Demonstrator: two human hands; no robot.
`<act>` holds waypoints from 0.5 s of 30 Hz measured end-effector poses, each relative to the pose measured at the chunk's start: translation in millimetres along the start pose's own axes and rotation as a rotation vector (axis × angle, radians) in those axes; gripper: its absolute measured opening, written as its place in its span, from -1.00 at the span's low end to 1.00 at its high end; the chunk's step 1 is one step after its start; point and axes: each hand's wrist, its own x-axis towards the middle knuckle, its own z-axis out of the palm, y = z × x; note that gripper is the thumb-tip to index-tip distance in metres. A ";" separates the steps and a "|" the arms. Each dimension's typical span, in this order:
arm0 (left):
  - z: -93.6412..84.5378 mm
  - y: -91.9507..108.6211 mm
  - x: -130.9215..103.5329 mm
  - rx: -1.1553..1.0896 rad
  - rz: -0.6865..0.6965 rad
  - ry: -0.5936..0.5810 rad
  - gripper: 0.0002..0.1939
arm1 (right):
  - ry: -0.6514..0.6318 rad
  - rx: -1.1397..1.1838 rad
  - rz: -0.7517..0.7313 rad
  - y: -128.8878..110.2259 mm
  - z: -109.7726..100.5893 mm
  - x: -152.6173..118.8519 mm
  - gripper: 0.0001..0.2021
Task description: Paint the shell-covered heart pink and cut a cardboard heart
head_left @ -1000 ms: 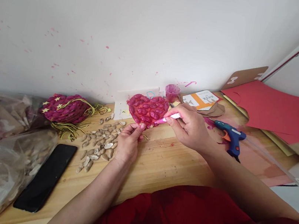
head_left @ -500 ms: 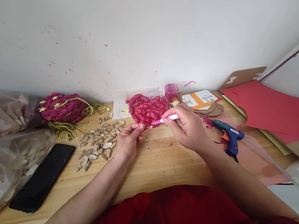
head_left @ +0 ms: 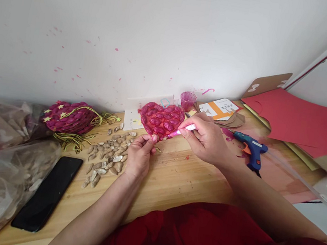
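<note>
Head view. Your left hand [head_left: 138,157] closes its fingers on the near edge of a heart-shaped piece [head_left: 161,121] covered in magenta, peanut-like lumps. The piece lies just beyond these fingers, above the tabletop [head_left: 173,183]; its broader span runs left to right, with the lobes on the far side. Your right hand [head_left: 209,143], to the right of the heart, grips a slim white-handled tool [head_left: 191,127] between thumb and fingers. The tool's long axis slants toward the near left, its pink end at the heart's near-right edge; whether it makes contact cannot be told. The left hand is the nearer of the two, being in contact with the piece. Loose peanut shells [head_left: 117,158] lie to its left; a magenta-stained cup [head_left: 188,100] stands beyond the heart, toward the right.
</note>
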 end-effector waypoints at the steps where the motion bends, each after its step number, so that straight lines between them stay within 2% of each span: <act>1: 0.2 0.2 0.0 0.005 0.005 -0.002 -0.55 | 0.006 0.000 -0.001 -0.1 0.0 -0.1 -0.94; 15: 3.0 3.2 -2.6 0.029 -0.010 -0.001 -0.54 | 0.006 0.004 0.010 -2.5 -1.2 -0.3 -0.93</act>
